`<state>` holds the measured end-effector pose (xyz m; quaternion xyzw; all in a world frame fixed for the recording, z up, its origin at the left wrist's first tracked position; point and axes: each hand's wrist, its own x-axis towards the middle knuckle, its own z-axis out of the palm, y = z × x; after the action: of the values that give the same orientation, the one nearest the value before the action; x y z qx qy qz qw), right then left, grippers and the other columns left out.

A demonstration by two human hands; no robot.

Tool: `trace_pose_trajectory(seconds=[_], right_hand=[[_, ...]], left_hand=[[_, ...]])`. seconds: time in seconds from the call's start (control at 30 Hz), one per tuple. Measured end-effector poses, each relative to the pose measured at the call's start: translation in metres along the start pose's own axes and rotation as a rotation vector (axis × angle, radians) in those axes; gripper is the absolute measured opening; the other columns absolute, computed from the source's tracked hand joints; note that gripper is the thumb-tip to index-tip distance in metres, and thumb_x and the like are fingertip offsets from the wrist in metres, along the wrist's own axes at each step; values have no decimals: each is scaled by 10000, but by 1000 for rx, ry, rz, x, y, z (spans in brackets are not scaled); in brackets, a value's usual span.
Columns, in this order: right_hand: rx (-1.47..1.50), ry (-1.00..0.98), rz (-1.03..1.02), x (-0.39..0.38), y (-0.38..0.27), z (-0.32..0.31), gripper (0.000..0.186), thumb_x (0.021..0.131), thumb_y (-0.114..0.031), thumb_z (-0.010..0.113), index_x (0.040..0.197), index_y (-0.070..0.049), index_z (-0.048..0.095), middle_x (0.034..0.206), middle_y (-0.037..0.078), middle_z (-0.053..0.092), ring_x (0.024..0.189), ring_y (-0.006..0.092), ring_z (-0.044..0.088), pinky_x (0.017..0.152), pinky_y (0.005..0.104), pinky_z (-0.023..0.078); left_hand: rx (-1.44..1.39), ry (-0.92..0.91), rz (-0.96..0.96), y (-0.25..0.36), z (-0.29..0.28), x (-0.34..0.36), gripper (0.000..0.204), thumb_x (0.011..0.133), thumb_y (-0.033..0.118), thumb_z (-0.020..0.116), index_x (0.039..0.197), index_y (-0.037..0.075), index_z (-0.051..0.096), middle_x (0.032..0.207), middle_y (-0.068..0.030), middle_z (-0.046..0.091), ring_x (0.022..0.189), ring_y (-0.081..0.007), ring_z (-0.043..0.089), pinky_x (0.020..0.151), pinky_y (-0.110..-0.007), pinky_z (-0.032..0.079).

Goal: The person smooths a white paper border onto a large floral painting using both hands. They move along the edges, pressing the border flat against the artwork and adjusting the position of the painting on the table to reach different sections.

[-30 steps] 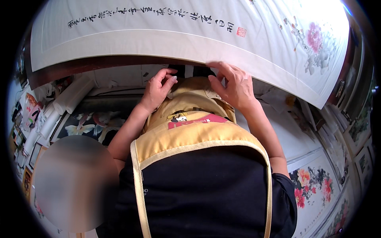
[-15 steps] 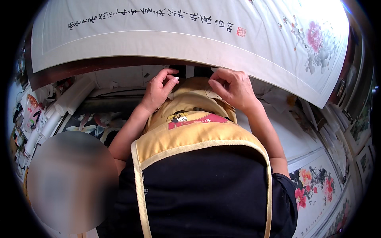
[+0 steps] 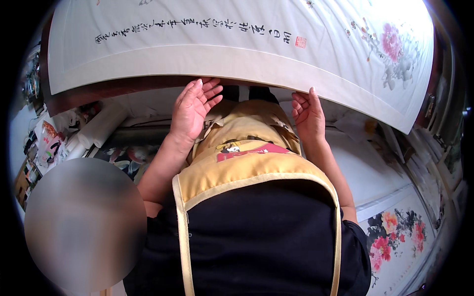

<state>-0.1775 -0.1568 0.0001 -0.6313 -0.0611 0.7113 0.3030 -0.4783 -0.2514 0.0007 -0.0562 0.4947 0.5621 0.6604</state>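
Observation:
A large white painting sheet (image 3: 163,61), with black brush writing, a red seal and a pink flower, lies across the far side, its near border at the edge of a dark red table (image 3: 118,88). My left hand (image 3: 190,108) is palm up just below that border, fingers spread and slightly bent, with nothing visible in it. To the right, my right hand (image 3: 310,116) has its thumb raised at the sheet's edge and its fingers loosely bent below. Whether the thumb touches the sheet I cannot tell. Nothing shows between its fingers.
My yellow apron (image 3: 256,143) is close below the table edge. Rolled white paper (image 3: 101,123) and clutter lie at the left, beside a dark painting (image 3: 131,155). A flower painting (image 3: 395,237) lies at lower right. A blurred round patch covers the lower left.
Both hands have turned from fingers pinched near the apron to palms up at the sheet's edge. My right hand has shifted rightward and its fingers have loosened; the left hand's fingers have spread.

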Motion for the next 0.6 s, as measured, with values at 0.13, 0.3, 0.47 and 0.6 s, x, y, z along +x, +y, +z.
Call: trace_pose_trajectory(seconds=[0.13,0.3,0.47,0.6], right_hand=[[75,-33,16,4,-1,-5,355,984,-485,663,1035,-133,665,874,4,720,738,116,674,619,250,507],[105,-113,30,7,-1,-16,359,996,-475,650,1046,-120,669,910,16,737,732,116,668,610,252,503],[92,-118,-52,0,-5,-18,340,1027,-404,626,1121,-78,654,1004,31,717,833,117,684,665,220,551],[60,-84,-94,-7,-3,-8,339,1027,-418,623,1102,-91,672,943,22,719,751,89,649,628,200,512]], left_hand=[[-455,105,-81,1,23,-9,494,975,282,646,1351,-11,518,1391,-147,555,1329,-308,514,1174,-491,389],[-584,167,-175,5,30,-10,516,931,325,678,1341,58,514,1411,-105,529,1380,-285,447,1185,-522,349],[-533,44,-210,0,16,-3,451,874,412,706,1220,147,591,1253,-21,620,1109,-217,556,947,-398,446],[-398,73,-158,1,20,6,344,903,474,717,1124,230,617,1063,16,632,774,-130,470,754,-308,420]])
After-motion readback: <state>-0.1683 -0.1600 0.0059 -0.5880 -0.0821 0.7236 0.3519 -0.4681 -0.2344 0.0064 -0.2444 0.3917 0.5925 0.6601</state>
